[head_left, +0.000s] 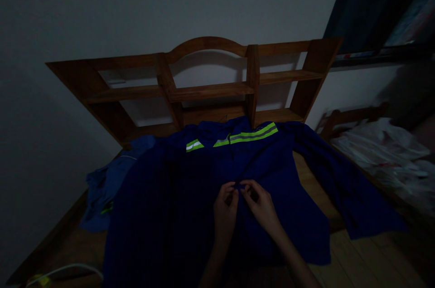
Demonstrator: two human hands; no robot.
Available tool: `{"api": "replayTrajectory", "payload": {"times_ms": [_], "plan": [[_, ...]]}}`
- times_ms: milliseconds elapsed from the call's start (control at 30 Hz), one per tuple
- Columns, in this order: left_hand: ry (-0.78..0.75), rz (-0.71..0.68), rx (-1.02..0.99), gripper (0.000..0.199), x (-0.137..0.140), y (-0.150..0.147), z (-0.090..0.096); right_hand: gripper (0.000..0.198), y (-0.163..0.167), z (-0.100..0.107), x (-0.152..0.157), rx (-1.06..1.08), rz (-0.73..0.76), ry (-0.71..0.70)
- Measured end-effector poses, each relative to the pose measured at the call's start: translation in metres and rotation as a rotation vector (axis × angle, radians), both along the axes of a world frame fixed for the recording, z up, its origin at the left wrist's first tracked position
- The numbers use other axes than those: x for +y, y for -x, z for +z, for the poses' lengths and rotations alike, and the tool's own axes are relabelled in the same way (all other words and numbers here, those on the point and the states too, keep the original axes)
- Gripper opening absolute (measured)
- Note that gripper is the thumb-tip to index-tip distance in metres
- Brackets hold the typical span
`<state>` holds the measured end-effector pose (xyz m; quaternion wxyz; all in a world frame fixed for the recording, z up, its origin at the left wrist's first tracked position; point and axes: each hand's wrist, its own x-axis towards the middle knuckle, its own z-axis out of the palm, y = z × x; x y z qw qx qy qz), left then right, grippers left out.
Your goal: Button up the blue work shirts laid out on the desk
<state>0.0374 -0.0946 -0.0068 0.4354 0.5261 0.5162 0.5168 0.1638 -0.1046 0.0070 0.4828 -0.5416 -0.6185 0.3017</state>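
A dark blue work jacket [272, 165] with yellow-green reflective strips lies spread over the wooden desk, its collar toward the shelf and one sleeve stretched to the right. At the middle of its front, my left hand [225, 202] pinches the jacket's front edge between thumb and fingers. My right hand [258, 202] pinches the fabric just beside it, fingertips nearly meeting those of the left. Dim light and the fingers hide any fastening between them.
Behind the jacket stands a wooden shelf unit [210, 93] against the wall. Crumpled blue clothing [105, 183] lies at the left. White plastic bags [384, 147] sit at the right near a wooden chair back [353, 118]. A pale cable [73, 266] curves at the lower left.
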Motion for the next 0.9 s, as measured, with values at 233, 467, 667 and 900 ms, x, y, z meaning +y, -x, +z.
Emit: {"api": "replayTrajectory", "payload": {"times_ms": [233,467,667,900], "plan": [[0.068,-0.180,0.184,0.056,-0.018,0.014,0.011,0.025,-0.006,0.007,-0.003,0.036,-0.009,0.038],[0.179,-0.261,0.145,0.052,-0.080,0.042,0.021,0.019,-0.032,0.015,-0.052,-0.151,-0.024,-0.024],[-0.049,-0.081,0.369,0.025,-0.089,0.065,0.003,0.027,-0.035,0.004,-0.091,-0.441,0.138,-0.009],[-0.332,-0.162,0.871,0.039,-0.047,0.078,0.001,0.041,-0.037,-0.003,-0.060,-0.737,0.099,-0.076]]}}
